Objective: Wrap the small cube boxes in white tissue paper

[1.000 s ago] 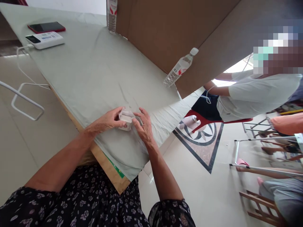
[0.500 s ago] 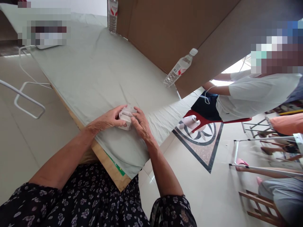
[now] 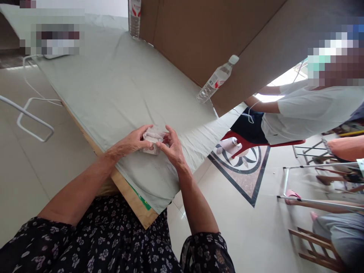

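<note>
A small pale folded cloth bundle (image 3: 152, 139) rests on the grey-green tablecloth (image 3: 119, 91) near the table's front edge. My left hand (image 3: 131, 142) grips its left side with thumb and fingers closed round it. From the right, my right hand (image 3: 170, 147) pinches the bundle's upper edge with curled fingers. Both forearms reach in from the bottom of the view, above my dark flowered dress.
Two plastic water bottles (image 3: 217, 79) (image 3: 134, 17) stand by a large brown cardboard sheet (image 3: 199, 38) at the table's far side. A blurred-out device with a white cable (image 3: 28, 79) lies at the far left. Another person in a white shirt (image 3: 307, 110) sits on a red chair at right; chair frames (image 3: 313, 189) stand beyond.
My right hand has shifted from lying over the bundle to pinching its upper edge, with the fingers lifted. The bundle looks slightly turned and opened at the top.
</note>
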The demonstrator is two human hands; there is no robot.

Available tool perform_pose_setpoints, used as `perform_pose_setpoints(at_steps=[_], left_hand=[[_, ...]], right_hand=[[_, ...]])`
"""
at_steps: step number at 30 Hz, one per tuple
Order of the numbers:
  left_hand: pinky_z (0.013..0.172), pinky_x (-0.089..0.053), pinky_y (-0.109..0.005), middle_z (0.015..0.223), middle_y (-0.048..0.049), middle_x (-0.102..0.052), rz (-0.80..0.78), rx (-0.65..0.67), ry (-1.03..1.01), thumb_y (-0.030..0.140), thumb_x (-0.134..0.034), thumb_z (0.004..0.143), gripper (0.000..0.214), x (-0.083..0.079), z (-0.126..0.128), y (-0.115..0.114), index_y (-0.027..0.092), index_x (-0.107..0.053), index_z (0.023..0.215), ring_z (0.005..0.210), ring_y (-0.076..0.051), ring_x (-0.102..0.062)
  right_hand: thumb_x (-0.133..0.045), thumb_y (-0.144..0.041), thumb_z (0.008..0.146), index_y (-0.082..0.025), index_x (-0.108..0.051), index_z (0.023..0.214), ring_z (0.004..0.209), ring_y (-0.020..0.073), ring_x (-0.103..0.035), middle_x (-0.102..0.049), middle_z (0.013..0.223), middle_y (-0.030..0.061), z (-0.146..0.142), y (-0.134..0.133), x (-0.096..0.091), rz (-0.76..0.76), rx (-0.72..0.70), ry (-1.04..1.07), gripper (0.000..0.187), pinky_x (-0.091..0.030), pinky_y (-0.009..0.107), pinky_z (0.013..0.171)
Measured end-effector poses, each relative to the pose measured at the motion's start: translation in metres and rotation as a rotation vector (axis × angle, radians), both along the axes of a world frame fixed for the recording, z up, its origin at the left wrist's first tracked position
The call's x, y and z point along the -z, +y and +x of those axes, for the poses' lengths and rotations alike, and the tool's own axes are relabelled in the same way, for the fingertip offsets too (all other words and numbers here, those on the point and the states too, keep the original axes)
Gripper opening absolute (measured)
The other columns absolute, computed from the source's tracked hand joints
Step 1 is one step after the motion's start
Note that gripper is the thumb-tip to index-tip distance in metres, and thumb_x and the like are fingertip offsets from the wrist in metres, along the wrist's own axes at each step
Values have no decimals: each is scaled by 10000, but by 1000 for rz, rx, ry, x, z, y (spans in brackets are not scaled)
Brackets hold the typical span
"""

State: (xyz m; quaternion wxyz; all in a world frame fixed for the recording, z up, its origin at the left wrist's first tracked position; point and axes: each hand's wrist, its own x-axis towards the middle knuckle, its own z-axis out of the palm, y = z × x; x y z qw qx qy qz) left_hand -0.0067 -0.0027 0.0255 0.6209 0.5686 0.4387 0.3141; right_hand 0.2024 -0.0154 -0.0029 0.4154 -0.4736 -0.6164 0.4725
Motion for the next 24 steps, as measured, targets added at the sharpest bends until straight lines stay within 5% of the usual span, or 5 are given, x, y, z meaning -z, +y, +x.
perform_pose_setpoints(at_steps=[8,17,24], left_hand=[[1044,-533,-493,1457,-206,-614,69,-81,61,411,-700,762,920,7,1,3,94,-408,1575,1283,-363,-623],[997,-562,-436,1440,-214,-629,-55,-61,-44,365,-760,690,1021,3,-3,4,75,-373,1590,1255,-354,-654],[914,-584,-384,1400,-177,-664,-71,-51,-90,333,-781,692,987,7,-2,7,121,-405,1580,1168,-313,-694]], right_hand=[[-775,-765,723,-243,-482,1524,893,210,-677,-713,1167,90,-12,4,8,-32,41,47,1000,-574,390,835],[-776,-682,770,-243,-539,1472,913,205,-705,-753,1144,83,-11,7,4,-65,41,74,861,-569,372,842],[-825,-632,714,-214,-627,1301,1008,225,-716,-753,1093,78,-17,41,-2,-121,83,188,748,-573,391,934]])
